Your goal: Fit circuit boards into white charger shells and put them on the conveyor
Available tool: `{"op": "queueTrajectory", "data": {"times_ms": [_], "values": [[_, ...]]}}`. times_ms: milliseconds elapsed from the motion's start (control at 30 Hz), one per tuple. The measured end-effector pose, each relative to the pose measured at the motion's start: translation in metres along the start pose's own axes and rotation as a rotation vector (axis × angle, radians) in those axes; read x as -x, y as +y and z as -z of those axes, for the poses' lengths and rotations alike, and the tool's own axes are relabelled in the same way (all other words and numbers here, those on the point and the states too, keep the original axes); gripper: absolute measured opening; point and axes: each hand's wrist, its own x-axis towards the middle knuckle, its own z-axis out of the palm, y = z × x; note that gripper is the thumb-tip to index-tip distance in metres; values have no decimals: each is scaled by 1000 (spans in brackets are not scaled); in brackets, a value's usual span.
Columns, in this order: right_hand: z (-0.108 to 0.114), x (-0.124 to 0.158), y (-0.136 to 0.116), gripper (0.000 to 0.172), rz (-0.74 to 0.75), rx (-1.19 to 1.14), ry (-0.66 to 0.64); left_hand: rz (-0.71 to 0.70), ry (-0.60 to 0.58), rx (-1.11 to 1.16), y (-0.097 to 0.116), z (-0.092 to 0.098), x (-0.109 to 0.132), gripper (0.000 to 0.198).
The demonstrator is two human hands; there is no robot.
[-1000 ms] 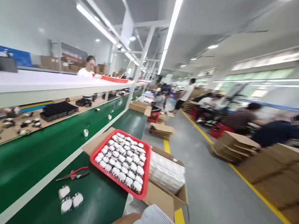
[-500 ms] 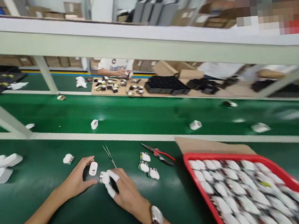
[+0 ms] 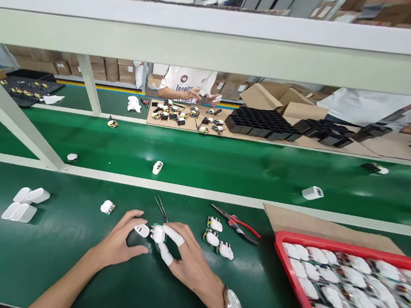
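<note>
My left hand [image 3: 129, 236] curves around a small white charger casing piece [image 3: 142, 230] with a dark slot in its face. Its fingers touch the piece along the top, and the thumb is spread apart below it. Close by, my right hand [image 3: 183, 254] pinches a small circuit board with a white pad [image 3: 158, 234] between a thumb and finger wearing white finger covers. Board and casing piece are almost touching. Tweezers [image 3: 162, 208] lie just beyond the right hand. Several similar boards [image 3: 216, 238] and red-handled pliers [image 3: 236, 223] rest farther right.
A red tray [image 3: 282, 257] full of white-padded boards stands at front right, beside cardboard [image 3: 327, 229]. White casings [image 3: 25, 204] and one board [image 3: 107, 207] lie left. Past a pale rail runs a green belt [image 3: 207, 168] with scattered parts. A co-worker [image 3: 188, 81] handles parts opposite.
The view has swung left and down, so most things sit farther right. The casing piece has turned from upright to tilted sideways. Both hands remain close together.
</note>
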Motion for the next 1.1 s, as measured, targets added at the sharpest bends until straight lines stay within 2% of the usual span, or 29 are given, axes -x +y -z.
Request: {"op": "queueTrajectory", "data": {"times_ms": [100, 133, 300, 367, 600, 1100], "values": [[-1, 1, 2, 60, 21, 0, -33, -20, 105, -13, -3, -14, 0, 34], [-2, 1, 2, 60, 34, -1, -42, -29, 112, -7, -3, -17, 0, 31], [-6, 2, 4, 60, 94, 9, -49, 81, 10, 75, 1, -14, 3, 70], [-8, 1, 4, 59, 120, 23, -70, 69, -30, 90, 4, -11, 4, 76], [-9, -4, 7, 53, 153, 73, -176, 14, -76, 80, 9, -8, 4, 82], [-3, -20, 0, 29, 162, 157, -293, 3, -29, 20, 4, -10, 6, 84]]}}
